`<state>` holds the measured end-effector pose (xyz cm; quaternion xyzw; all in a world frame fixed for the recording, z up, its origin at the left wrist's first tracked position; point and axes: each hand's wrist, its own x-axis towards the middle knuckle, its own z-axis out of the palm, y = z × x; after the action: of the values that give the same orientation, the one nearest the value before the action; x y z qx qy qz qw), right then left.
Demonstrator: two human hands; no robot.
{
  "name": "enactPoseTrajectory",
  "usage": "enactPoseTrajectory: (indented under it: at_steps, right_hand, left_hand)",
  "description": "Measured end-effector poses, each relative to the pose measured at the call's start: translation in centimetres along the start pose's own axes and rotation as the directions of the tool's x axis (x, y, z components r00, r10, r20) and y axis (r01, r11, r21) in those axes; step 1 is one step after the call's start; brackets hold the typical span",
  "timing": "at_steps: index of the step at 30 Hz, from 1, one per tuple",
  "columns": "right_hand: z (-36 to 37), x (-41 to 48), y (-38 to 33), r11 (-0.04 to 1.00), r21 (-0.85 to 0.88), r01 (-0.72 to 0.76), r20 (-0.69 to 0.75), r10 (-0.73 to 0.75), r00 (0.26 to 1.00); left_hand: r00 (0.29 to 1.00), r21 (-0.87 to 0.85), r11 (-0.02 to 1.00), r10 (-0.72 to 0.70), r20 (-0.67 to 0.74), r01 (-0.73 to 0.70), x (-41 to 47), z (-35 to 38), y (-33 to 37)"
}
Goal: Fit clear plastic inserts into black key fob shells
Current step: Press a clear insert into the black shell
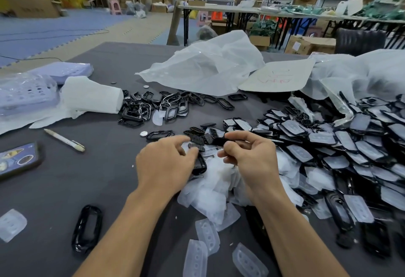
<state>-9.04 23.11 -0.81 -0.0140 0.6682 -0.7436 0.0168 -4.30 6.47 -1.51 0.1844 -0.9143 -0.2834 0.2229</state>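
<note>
Left grip (166, 165) holds a black shell (201, 166) lengthwise toward the person; right grip (249, 158) pinches a black piece (217, 141) crosswise

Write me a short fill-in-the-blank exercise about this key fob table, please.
1. The pen lies to the ____ of the left hand.
2. The key fob shell in that hand's grip is ____.
3. The pile of shells with inserts lies to the ____ of the right hand, which pinches a small part.
Missing words: left, black, right.
</note>
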Motion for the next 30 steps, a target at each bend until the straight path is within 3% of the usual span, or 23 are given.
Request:
enactPoseTrajectory:
  at_steps: [4, 8, 11, 16, 20, 25, 26, 28, 30]
  right_hand:
    - [0.4, 0.0, 0.0, 0.999, -0.032, 0.008, 0.011, -0.008, 1.000]
    - [0.4, -0.2, -0.1, 0.999, -0.037, 0.017, 0.024, -0.016, 1.000]
    - [0.4, -0.3, -0.2, 1.000, -0.016, 0.015, 0.024, -0.015, 1.000]
    - [0.5, -0.5, -0.4, 0.998, 0.023, 0.062, 0.034, -0.062, 0.997]
    - [0.9, -0.9, -0.4, 0.993, -0.009, 0.119, 0.080, -0.118, 0.990]
    - [0.8, -1.0, -0.1, 0.973, -0.185, 0.139, 0.121, -0.117, 0.986]
    - [0.8, -1.0, -0.1, 0.968, -0.206, 0.144, 0.142, -0.116, 0.983]
    - [0.9, -1.1, 0.0, 0.958, -0.242, 0.154, 0.167, -0.115, 0.979]
    - [0.9, -1.0, 0.1, 0.953, -0.261, 0.155, 0.170, -0.113, 0.979]
  left_hand:
    - [0.983, 0.053, 0.998, -0.052, 0.175, 0.043, 0.2, 0.2, -0.1]
    - [0.990, -0.257, 0.965, -0.024, 0.140, 0.060, 0.4, 0.7, -0.3]
    - [0.994, -0.516, 0.850, -0.091, 0.059, 0.108, 0.7, 0.8, -0.3]
    - [0.958, -0.751, 0.606, -0.254, 0.131, 0.263, 1.5, 0.8, -0.5]
    - [0.948, -0.769, 0.576, -0.293, 0.123, 0.278, 1.6, 0.8, -0.5]
    - [0.911, -0.550, 0.751, -0.410, 0.045, 0.365, 2.1, 0.2, -1.5]
    - [0.892, -0.534, 0.743, -0.450, 0.049, 0.404, 2.6, 0.1, -1.8]
    - [0.856, -0.680, 0.577, -0.496, 0.148, 0.452, 4.0, 0.1, -1.9]
    - [0.858, -0.837, 0.307, -0.406, 0.315, 0.453, 5.4, 0.1, -1.5]
